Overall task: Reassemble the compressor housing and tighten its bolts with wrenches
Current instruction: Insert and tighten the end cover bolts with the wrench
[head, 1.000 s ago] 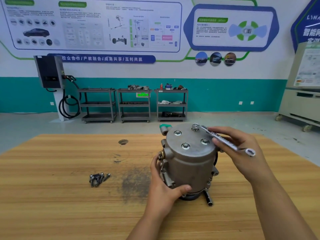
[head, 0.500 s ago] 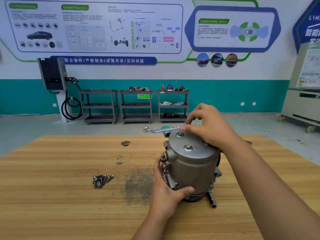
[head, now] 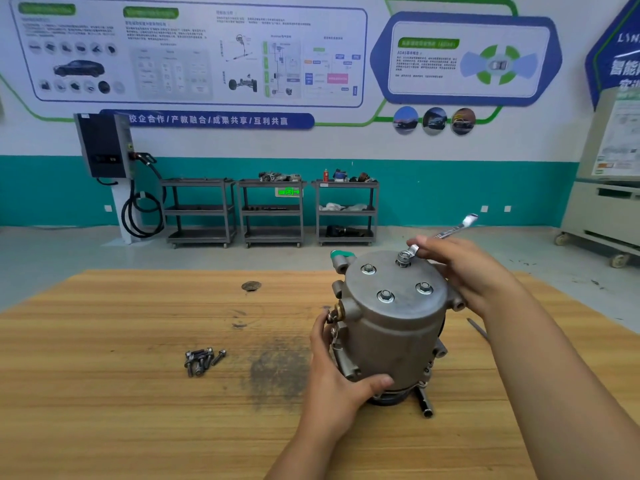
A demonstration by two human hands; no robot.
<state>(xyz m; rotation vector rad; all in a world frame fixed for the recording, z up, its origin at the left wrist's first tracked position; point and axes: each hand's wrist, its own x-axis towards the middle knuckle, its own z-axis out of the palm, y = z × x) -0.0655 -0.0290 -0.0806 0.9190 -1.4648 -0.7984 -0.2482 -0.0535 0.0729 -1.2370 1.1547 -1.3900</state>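
wall banner [head: 207,120] | 校企合作/产教融合/成果共享/互利共赢 | wall poster [head: 194,53] | small print illegible

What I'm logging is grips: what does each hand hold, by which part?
Right hand holds the wrench near the end on a bolt; left hand grips the compressor housing low on its side.

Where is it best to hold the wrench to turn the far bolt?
Hold the wrench by its bare handle end, coming from the right: the ring sits on the far bolt and the handle slants up rightward, clear of the housing.
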